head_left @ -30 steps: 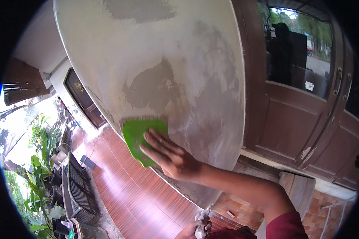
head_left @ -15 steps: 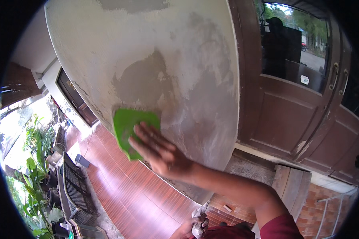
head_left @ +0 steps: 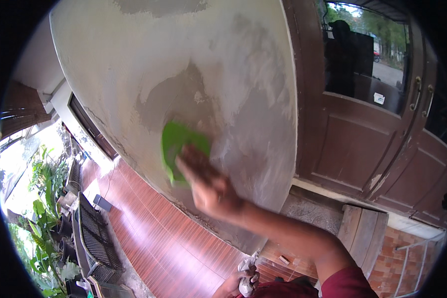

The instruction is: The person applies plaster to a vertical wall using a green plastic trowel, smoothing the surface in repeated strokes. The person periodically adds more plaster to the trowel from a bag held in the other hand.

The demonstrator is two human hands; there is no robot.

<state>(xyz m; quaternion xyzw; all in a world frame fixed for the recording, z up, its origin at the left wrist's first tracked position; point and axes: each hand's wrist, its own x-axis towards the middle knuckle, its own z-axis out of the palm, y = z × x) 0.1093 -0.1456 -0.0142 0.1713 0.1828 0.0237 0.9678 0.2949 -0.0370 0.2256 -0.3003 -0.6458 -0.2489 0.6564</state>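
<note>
The right forearm (head_left: 288, 236) rises from the maroon sleeve (head_left: 348, 285) at lower right, elbow bent, and runs obliquely up and leftward to the wrist. The right hand (head_left: 208, 185) clasps a green scraper (head_left: 175, 141): fingers extended close together, laid over its near face; thumb position cannot be determined. Hand and scraper are slightly blurred. The scraper is against the plastered wall (head_left: 104, 69), at the lower part of a darker grey patch (head_left: 170, 97), its upper edge tilted. The left hand (head_left: 229, 286) is low, near the bottom edge, fingers curled around a crumpled grey-white bag (head_left: 246, 287).
</note>
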